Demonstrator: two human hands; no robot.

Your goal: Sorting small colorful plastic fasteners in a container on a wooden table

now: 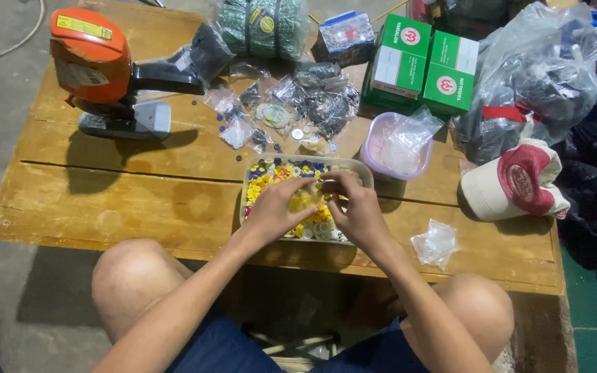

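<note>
Buttons (291, 200), yellow, white and blue mixed, lying in clear plastic tray (253, 166) at bench (105, 200) front edge. Sorting step under way, seemingly: left hand (278, 207) and right hand (357, 207) meeting over yellow patch, fingers (305, 185) curling inward, pinching something small; exact hold impossible to tell. Next likely calling for fine pick, separating by colour. Pink tub (374, 155) holding bag standing just beside tray.

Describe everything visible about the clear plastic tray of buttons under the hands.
The clear rectangular plastic tray lies flat on the worn wooden table, near its front edge. It is shallow, with rounded corners, and holds mostly yellow buttons mixed with white, blue and a few red ones. The left hand and right hand rest in it, fingertips meeting over the buttons.
</note>
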